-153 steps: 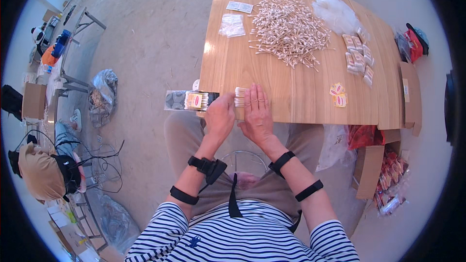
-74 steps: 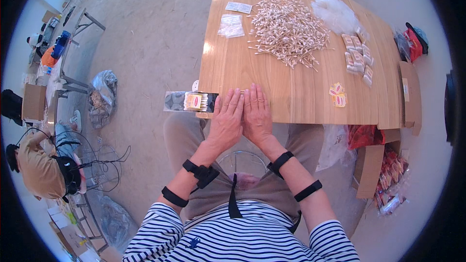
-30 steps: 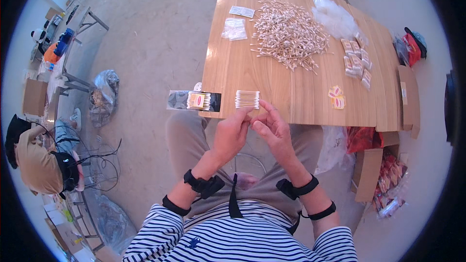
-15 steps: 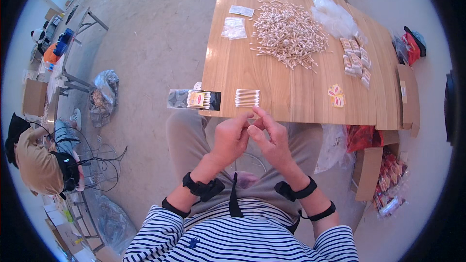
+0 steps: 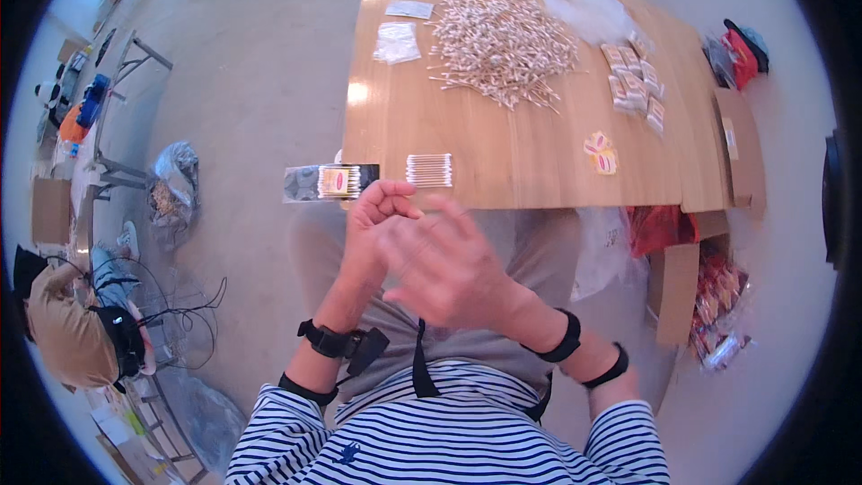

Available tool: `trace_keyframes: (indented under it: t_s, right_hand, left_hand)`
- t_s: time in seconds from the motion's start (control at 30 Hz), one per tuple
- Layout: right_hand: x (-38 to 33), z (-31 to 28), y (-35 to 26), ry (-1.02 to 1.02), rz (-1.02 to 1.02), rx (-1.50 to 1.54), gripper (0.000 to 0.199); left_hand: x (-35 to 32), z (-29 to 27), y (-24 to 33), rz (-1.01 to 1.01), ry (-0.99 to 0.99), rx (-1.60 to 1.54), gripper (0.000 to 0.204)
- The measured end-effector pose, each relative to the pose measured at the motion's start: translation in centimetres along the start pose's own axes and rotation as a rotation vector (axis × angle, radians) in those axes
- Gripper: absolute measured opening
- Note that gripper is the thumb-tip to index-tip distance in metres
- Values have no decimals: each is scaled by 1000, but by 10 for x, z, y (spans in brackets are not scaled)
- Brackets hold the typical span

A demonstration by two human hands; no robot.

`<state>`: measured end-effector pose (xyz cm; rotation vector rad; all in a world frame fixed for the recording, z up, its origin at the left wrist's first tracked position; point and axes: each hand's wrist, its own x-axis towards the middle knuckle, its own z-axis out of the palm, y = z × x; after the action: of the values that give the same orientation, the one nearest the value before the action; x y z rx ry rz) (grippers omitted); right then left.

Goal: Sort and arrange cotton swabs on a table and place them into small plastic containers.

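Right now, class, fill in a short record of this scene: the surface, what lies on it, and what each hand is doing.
Surface: wooden table
Near edge: small neat row of cotton swabs, beside a dark packet overhanging the edge
Far side: large loose pile of swabs, clear bags, small filled packets
Left hand: raised above the lap, fingers curled, off the table
Right hand: blurred, partly overlapping the left; contents cannot be told

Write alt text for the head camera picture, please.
A seated person's left hand and right hand meet above the lap, holding nothing visible. Ahead, the wooden table carries a neat row of cotton swabs and a loose swab pile.
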<state>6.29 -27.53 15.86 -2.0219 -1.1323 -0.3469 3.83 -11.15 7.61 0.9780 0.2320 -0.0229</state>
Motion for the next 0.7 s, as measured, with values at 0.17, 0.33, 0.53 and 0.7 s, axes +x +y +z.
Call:
trace_keyframes:
  t_s: [0.17,0.33,0.53,0.7]
  right_hand:
    - [-2,-10,-27,-532,-652,-272,21]
    - [-13,-12,-36,-644,-744,-350,26]
    - [-20,-10,-38,-683,-779,-292,26]
    - [-23,-6,-41,-713,-818,-224,25]
  left_hand:
    - [-6,-16,5,-11,3,156,27]
    - [-19,-11,26,-44,-53,248,21]
    - [-33,16,56,-124,-148,314,17]
    - [-41,34,79,-57,-584,358,15]
